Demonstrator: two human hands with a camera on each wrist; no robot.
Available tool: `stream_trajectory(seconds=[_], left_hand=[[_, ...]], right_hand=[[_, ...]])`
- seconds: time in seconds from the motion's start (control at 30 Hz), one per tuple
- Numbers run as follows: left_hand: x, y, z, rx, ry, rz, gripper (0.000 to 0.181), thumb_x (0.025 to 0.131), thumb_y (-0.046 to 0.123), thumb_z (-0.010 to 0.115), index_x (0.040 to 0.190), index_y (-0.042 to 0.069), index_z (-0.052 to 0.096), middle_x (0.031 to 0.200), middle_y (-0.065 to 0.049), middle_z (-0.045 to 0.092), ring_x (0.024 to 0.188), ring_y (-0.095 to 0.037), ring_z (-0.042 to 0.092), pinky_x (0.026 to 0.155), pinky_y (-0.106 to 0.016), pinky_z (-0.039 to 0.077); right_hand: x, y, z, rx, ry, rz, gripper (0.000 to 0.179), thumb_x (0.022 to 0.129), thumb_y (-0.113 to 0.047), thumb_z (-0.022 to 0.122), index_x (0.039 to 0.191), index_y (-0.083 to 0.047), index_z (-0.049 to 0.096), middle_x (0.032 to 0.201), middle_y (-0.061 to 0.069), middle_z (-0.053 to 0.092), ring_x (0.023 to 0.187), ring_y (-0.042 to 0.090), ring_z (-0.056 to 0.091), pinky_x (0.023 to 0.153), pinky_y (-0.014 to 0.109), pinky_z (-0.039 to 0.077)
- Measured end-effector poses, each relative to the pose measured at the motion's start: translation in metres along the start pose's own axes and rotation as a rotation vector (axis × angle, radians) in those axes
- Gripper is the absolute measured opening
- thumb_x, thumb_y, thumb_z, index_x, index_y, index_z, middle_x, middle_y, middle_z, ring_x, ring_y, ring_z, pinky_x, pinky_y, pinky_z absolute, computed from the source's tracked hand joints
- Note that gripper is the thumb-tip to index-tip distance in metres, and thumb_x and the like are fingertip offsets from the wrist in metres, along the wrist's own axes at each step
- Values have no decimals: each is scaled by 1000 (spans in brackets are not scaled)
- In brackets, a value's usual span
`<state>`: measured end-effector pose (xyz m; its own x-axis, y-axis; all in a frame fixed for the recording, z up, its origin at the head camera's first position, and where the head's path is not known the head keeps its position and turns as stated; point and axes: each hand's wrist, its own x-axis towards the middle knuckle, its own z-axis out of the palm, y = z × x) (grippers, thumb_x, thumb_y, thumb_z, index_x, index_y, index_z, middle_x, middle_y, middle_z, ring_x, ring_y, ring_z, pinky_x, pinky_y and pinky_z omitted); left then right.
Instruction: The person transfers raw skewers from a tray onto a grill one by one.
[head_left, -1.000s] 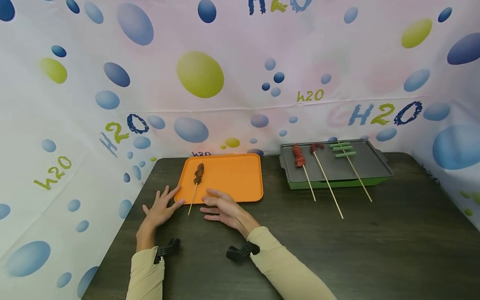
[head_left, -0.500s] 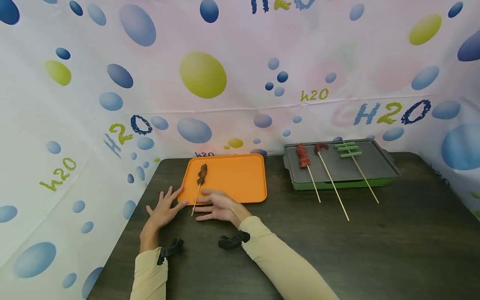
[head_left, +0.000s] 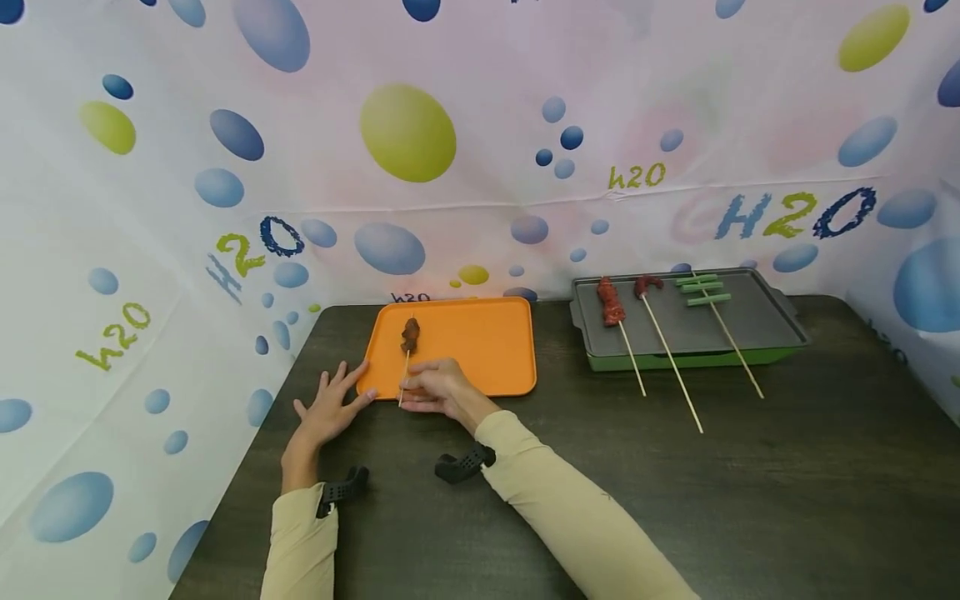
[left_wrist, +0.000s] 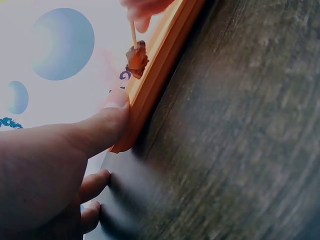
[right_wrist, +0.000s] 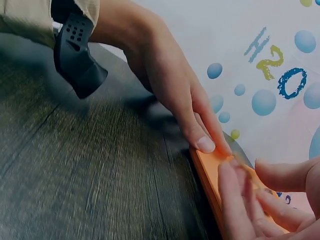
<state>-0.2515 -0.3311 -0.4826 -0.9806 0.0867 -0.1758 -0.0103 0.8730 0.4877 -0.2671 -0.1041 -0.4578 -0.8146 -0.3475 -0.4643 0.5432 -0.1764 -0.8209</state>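
On the left part of the orange tray (head_left: 480,350) is a skewer of brown meat (head_left: 410,333), its bare stick pointing toward the near edge. My right hand (head_left: 450,392) pinches that stick low down, between thumb and fingers. At the tray's near left corner rests my left hand (head_left: 326,412), its fingers spread and straight. In the left wrist view the left thumb (left_wrist: 114,112) lies against the tray rim (left_wrist: 150,95), and the meat (left_wrist: 136,60) shows beyond it. The right wrist view has the right fingers (right_wrist: 232,200) blurred over the tray.
To the right stands a green-sided grill with a dark flat plate (head_left: 690,327). Across it lie a red meat skewer (head_left: 611,302), a skewer with a curled reddish piece (head_left: 648,286) and a green vegetable skewer (head_left: 701,287), sticks overhanging the near side. A printed cloth (head_left: 480,208) hangs behind.
My right hand has moved left and closed its fingers on the skewer's stick. The stick's lower end has shifted right and toward the tray. My left hand stays at the corner.
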Motion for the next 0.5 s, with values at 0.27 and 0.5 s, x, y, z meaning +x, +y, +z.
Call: stream_trajectory(seconds=[0.27, 0.5], left_hand=[[1, 3, -3, 6, 4, -4, 76, 105, 54, 51, 164, 15, 25, 168, -28, 4, 150, -57, -8, 99, -86, -16], [0, 1, -2, 1, 1, 0, 75, 105, 52, 53, 164, 14, 26, 167, -29, 5, 150, -57, -8, 99, -85, -17]], right_hand=[[-3, -2, -9, -19, -24, -39, 44, 93, 3, 72, 137, 2, 63, 102, 15, 75, 81, 19, 74, 77, 35, 62], [-16, 0, -23, -36, -79, -72, 48, 94, 3, 71, 140, 2, 60, 103, 17, 74, 83, 21, 75, 81, 36, 62]])
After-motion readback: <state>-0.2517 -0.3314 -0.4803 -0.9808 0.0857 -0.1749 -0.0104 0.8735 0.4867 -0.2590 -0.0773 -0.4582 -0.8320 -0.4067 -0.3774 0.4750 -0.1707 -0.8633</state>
